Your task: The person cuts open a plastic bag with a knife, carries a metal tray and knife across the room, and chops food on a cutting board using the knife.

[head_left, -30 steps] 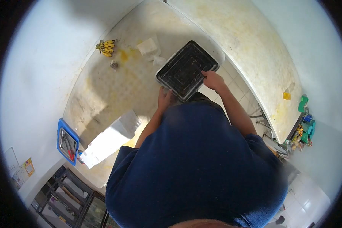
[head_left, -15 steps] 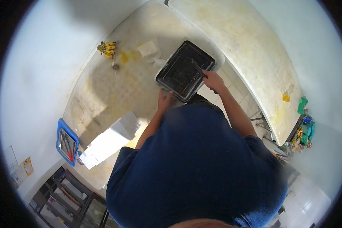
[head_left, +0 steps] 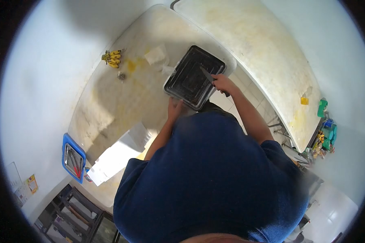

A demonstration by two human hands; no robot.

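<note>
A black rectangular tray (head_left: pixel 186 87) with a pale rim lies tilted across the table corner in front of me. My right hand (head_left: pixel 224 84) is closed around the handle of a knife (head_left: pixel 207 74), its blade reaching over the tray's dark surface. At the tray's near left corner, my left hand (head_left: pixel 174 108) grips the edge between thumb and fingers; part of those fingers is hidden by the tray. Dark smears or marks show on the tray's surface, too small to make out.
Left of the tray, the stained table (head_left: pixel 121 105) bears bananas (head_left: pixel 112 59), a small dark lump (head_left: pixel 121 75) and a whitish block or packet (head_left: pixel 156 55). A white box (head_left: pixel 117 158) and a blue-rimmed tray (head_left: pixel 74 158) of utensils stand nearer. A second table (head_left: pixel 263 60) stretches along the right.
The knife and my right hand have shifted slightly left over the tray. My left hand stays at the tray's corner, and the whole view has turned a little.
</note>
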